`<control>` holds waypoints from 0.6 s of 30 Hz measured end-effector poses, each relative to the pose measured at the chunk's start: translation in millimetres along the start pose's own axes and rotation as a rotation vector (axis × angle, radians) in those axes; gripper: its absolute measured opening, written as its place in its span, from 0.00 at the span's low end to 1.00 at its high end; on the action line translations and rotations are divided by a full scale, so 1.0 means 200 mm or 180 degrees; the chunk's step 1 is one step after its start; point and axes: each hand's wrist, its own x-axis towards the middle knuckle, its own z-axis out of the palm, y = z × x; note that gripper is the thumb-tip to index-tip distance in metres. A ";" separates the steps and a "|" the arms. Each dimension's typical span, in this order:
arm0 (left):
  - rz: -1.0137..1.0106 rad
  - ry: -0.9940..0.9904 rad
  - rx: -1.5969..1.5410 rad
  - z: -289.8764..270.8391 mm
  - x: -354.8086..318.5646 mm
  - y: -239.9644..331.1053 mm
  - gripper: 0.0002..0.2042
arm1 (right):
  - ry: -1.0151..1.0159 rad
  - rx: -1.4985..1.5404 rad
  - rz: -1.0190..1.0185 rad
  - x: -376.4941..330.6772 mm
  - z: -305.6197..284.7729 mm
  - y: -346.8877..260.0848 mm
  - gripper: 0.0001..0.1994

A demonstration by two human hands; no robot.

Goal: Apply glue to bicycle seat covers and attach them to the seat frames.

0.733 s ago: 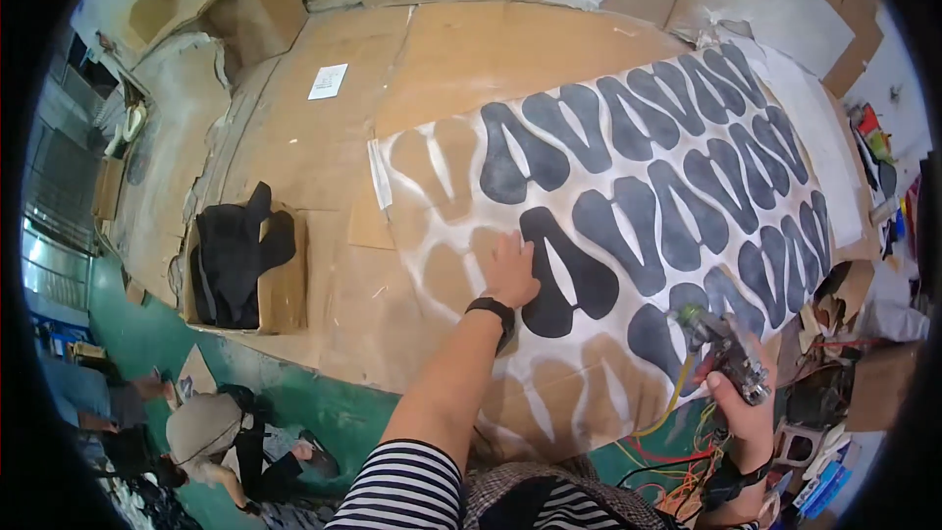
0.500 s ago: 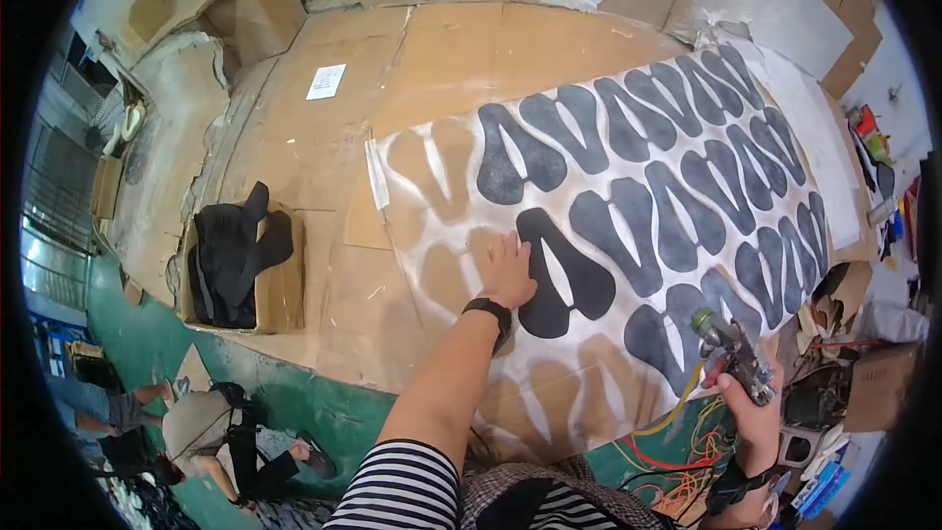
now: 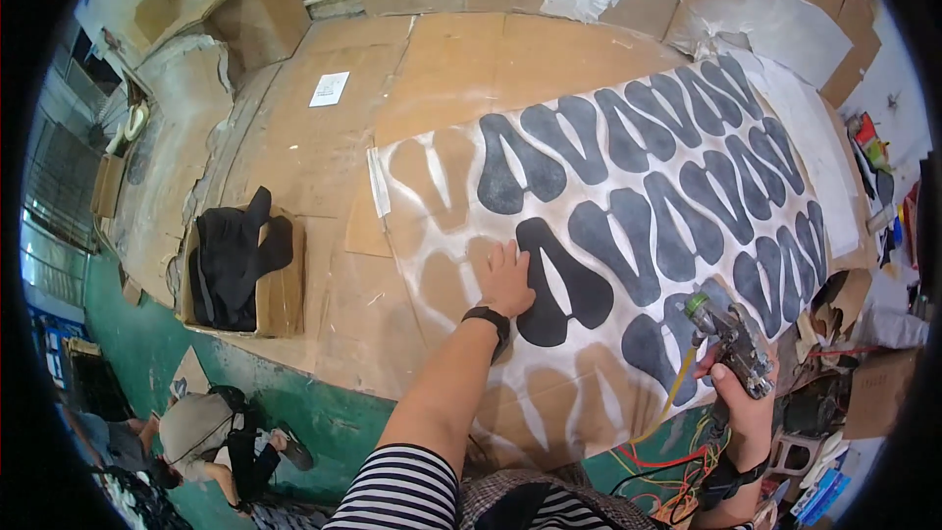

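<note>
My left hand (image 3: 506,282) lies with fingers spread at the left edge of a matt black, V-shaped cut piece (image 3: 587,302) with two rounded lobes. That piece is darker than its greyish neighbours and lies flat on a cardboard sheet (image 3: 432,280) whitened with overspray. In my right hand (image 3: 748,412) is a spray gun (image 3: 741,348) with a green nozzle, its fingers wrapped round the handle. The gun is held above the sheet's near right part, nozzle pointing up and left. Several similar grey-coated pieces (image 3: 615,250) lie in rows toward the far right.
An open cardboard box (image 3: 280,290) of black pieces stands at left. A white paper slip (image 3: 329,89) lies on the cardboard-covered table (image 3: 334,167). Yellow, red and orange hoses (image 3: 677,461) hang near my right arm. Another person (image 3: 201,432) bends low at lower left, over the green floor.
The spray gun has moved slightly away from me and to the left. My left hand stays at the black piece. The whole view has shifted a little.
</note>
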 end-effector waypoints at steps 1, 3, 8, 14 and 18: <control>-0.0001 -0.0013 -0.0009 0.00 0.00 0.00 0.36 | -0.0004 0.0087 -0.0063 0.01 0.02 -0.01 0.28; -0.0016 -0.0053 -0.0010 -0.01 0.00 0.00 0.36 | 0.0032 0.0080 -0.0077 0.04 0.04 -0.01 0.28; -0.0041 -0.0155 0.0039 -0.01 0.00 0.00 0.36 | -0.0096 0.0076 -0.0130 0.07 0.07 -0.03 0.28; 0.0080 0.0101 0.0008 0.05 0.01 -0.03 0.37 | -0.0219 -0.0008 -0.0321 0.15 0.19 -0.08 0.27; 0.0084 0.0101 0.0023 0.07 0.01 -0.05 0.37 | -0.0092 0.0134 -0.0284 0.16 0.17 -0.06 0.28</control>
